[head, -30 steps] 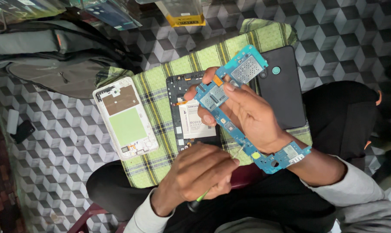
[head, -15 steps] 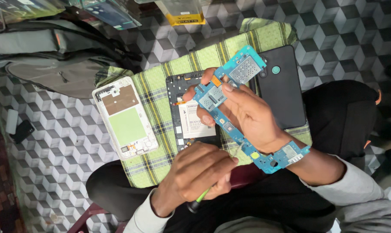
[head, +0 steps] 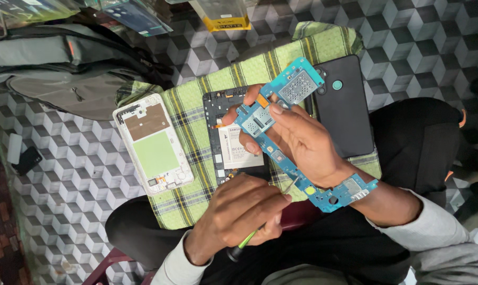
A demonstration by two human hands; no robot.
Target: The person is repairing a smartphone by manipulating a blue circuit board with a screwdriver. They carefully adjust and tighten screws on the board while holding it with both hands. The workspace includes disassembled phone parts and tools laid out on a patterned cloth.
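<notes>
Two hands, barely shifted from half a second before. Right hand (head: 302,145) kept up over the middle of the green checked cloth (head: 194,132), fingers (head: 247,145) clamped on a long blue circuit board (head: 281,105); board tilted as before, its wider end with the perforated metal shield toward the far edge of the cloth, its narrow end past the wrist. Left hand (head: 239,211) stayed low at the near edge of the cloth, fingers curled shut around a green-shafted screwdriver (head: 244,244), tip hidden. Directly under the board lay an open dark phone body (head: 231,153), a shallow frame holding a flat white-labelled battery. Left of it, near the cloth's left edge, a white phone frame (head: 152,142) with copper and pale green panels. At the right edge, a matte black back cover (head: 344,105). Beyond the cloth, floor (head: 65,174) in a grey cube pattern, and a grey fabric bag (head: 54,68).
</notes>
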